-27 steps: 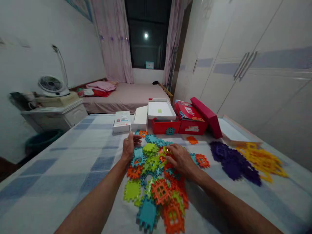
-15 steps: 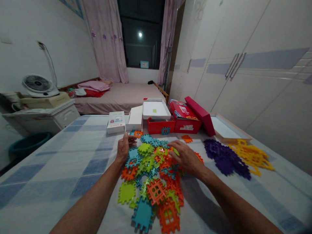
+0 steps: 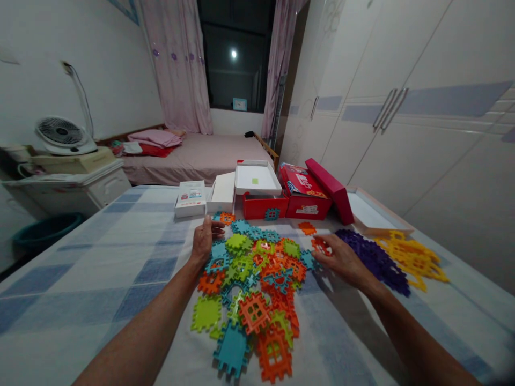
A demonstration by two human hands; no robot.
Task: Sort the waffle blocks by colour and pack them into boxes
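Note:
Toothed plastic building pieces in green, blue and orange lie in a loose pile (image 3: pixel 241 268) on the checked bedspread. My left hand (image 3: pixel 203 238) rests at the pile's far left edge, fingers stretched toward it and holding nothing. My right hand (image 3: pixel 341 260) is right of the pile, with thumb and fingers closed around an orange building piece (image 3: pixel 321 246). Just left of that thumb lies a blue piece (image 3: pixel 307 259). A separate orange piece (image 3: pixel 307 228) sits farther back. Purple pieces (image 3: pixel 374 260) and yellow pieces (image 3: pixel 410 257) form heaps to the right.
Behind the pile stand white boxes (image 3: pixel 190 198), an open red box (image 3: pixel 257 208) with a white-lined lid (image 3: pixel 257 177), and a larger red box (image 3: pixel 308 206). A shallow tray (image 3: pixel 382 214) is at the far right. A fan (image 3: pixel 64 134) stands on the left cabinet.
My right hand has moved right, off the pile's edge, to the orange piece. A green piece and a blue piece it covered now show. My left hand has barely moved.

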